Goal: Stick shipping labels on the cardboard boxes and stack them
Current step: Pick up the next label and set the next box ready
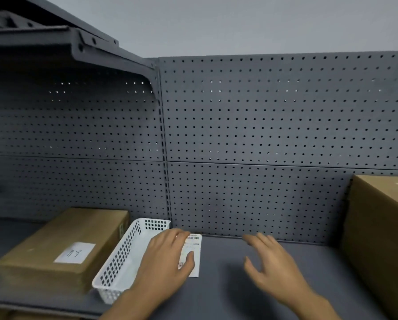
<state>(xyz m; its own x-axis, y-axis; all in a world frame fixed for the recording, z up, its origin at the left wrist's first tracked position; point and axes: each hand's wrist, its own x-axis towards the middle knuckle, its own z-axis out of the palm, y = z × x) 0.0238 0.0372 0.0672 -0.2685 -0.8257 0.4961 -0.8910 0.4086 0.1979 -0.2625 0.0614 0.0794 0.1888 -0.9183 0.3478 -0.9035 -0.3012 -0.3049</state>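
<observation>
Left hand (pixel 165 257) pinches the shipping label (pixel 195 245); right hand (pixel 271 264) spread open nearby.

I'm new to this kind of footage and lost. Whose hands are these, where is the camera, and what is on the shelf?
There is no machine: a person works bare-handed, and the one picture comes from a camera on their head, looking down. The left hand pinches a shipping label beside a white basket. The right hand hovers open, holding nothing. On the grey shelf lie a flat cardboard box at left with a white note, and a taller cardboard box at right.
</observation>
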